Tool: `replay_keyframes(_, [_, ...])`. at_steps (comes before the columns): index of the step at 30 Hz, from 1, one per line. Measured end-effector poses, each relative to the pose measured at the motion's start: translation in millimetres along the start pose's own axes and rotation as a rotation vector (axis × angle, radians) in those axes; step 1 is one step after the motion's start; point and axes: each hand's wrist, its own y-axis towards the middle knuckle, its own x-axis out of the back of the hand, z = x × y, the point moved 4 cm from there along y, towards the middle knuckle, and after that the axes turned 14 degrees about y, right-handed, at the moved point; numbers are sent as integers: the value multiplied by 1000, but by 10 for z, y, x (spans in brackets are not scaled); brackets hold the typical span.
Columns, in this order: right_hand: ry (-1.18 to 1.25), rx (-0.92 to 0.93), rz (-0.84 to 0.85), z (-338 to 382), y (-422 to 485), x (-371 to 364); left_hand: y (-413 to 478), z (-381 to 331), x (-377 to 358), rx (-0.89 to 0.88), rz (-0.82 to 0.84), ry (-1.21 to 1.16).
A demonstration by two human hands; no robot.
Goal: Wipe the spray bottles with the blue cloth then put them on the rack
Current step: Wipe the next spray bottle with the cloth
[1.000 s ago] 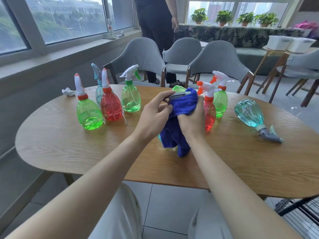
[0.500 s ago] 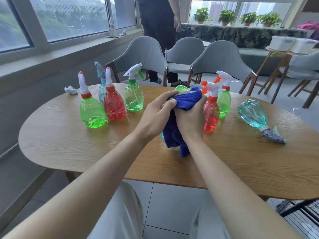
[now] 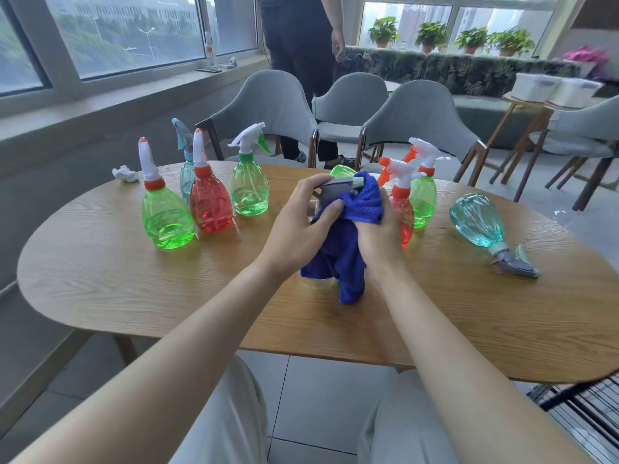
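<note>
A spray bottle with a grey trigger head (image 3: 338, 186) stands at the middle of the wooden table (image 3: 134, 283), its body wrapped in the blue cloth (image 3: 348, 242). My left hand (image 3: 301, 226) grips the head and neck. My right hand (image 3: 380, 239) clutches the cloth against the bottle. To the left stand a green bottle (image 3: 164, 212), a red bottle (image 3: 209, 199), a teal bottle (image 3: 186, 162) and another green bottle (image 3: 249, 185). Right of the cloth are a red bottle (image 3: 403, 195) and a green bottle (image 3: 423, 192). A teal bottle (image 3: 479, 226) lies on its side at the right.
A crumpled white tissue (image 3: 124, 173) lies at the table's far left. Grey chairs (image 3: 274, 105) stand behind the table, and a person (image 3: 298, 45) stands beyond them. A black wire rack (image 3: 582, 416) shows at the lower right by the table edge.
The grey trigger head has come out from under the cloth as my left hand shifted on it. The cloth sits lower around the bottle. The other bottles have not moved.
</note>
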Motion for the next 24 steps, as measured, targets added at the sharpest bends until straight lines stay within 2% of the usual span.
replay_keyframes(2, [227, -114, 34, 1, -38, 40, 34, -12, -11, -11, -32, 34])
replay_keyframes(4, [346, -209, 0, -14, -81, 98, 103, -14, -10, 10, -57, 22])
replay_keyframes(9, [411, -350, -51, -72, -130, 127, 219, -3, 23, 88, -83, 78])
replay_keyframes(14, [364, -371, -74, -95, -134, 109, 106, -34, 135, 219, -328, 110])
replay_keyframes(19, [181, -279, 4, -55, -150, 85, -41, -217, -12, 175, -147, 18])
replay_keyframes(24, [53, -127, 82, 105, -168, -51, 98, -206, -4, 307, 22, -196])
